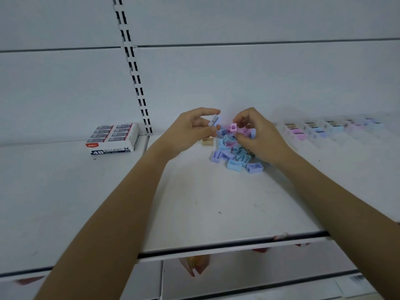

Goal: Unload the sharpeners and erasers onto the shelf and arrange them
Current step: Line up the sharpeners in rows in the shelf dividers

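Head view, stock and hazards.

Item 1: left hand (pixel 192 128). You pinch a lilac sharpener (pixel 215 121) between thumb and fingers, blade face up, above the shelf (pixel 216 202). Risk: the pinch looks light and sits at one end; a twist to turn it could flick it onto the heap below.

Item 2: right hand (pixel 257 135). Your fingertips close on a pink sharpener (pixel 233 127), hole facing you, lifted just above the heap. The heel of this hand covers part of the heap. Risk: dragging the wrist as you move away could scatter pieces toward the shelf's front edge.

Item 3: heap (pixel 234 152). Loose sharpeners, mostly blue and lilac, some pink, tumbled on the shelf between your hands and slightly to the right. A beige one (pixel 208 141) lies apart on the left, just beside your left hand. Risk: small, smooth pieces slide easily, so a nudge may send one off the shelf.

Item 4: rows (pixel 324 128). Arranged sharpeners run along the back wall, to the right of the heap, sorted by colour as far as the blur lets you tell. Risk: setting a new piece down with a full hand beside them could knock the neighbours out of line.

Item 5: eraser box (pixel 113 138). Open-topped, still full, on the next shelf section to the left, well apart from the heap. Erasers not yet unloaded. Risk: none at present; you are not reaching near it.
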Motion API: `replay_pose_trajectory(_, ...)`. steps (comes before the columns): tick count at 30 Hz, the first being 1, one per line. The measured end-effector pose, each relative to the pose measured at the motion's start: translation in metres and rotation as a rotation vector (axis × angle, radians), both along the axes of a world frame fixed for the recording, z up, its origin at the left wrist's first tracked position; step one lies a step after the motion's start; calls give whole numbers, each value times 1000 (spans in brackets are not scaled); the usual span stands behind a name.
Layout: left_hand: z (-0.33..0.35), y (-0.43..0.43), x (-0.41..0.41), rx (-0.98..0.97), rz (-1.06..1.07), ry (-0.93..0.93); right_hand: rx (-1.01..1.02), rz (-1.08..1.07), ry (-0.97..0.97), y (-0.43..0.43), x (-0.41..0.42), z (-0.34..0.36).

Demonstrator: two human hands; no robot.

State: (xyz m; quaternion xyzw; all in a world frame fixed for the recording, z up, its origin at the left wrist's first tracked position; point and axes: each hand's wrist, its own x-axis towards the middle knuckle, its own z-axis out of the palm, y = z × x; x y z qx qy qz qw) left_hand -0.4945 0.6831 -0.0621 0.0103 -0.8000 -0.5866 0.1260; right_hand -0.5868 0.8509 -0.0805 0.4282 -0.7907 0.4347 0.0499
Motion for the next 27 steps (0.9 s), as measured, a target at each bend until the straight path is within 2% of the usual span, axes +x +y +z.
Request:
replay_pose_trajectory(8,1,-1,2,-4,21,-12,3,-4,92,-2,-2,-2)
replay_pose_trajectory(15,0,3,-2,-35,29,-2,-47,32,-34,2,3,0)
replay_pose_trajectory(21,5,8,-1,-68,94,79,-128,24,-109,4,4,2)
replay_pose_trajectory(24,8,15,-9,-140,130,72,-79,40,-59,17,-5,10)
replay_pose_trajectory(27,18,32,-25,-292,159,107,-10,41,72,44,-27,18)
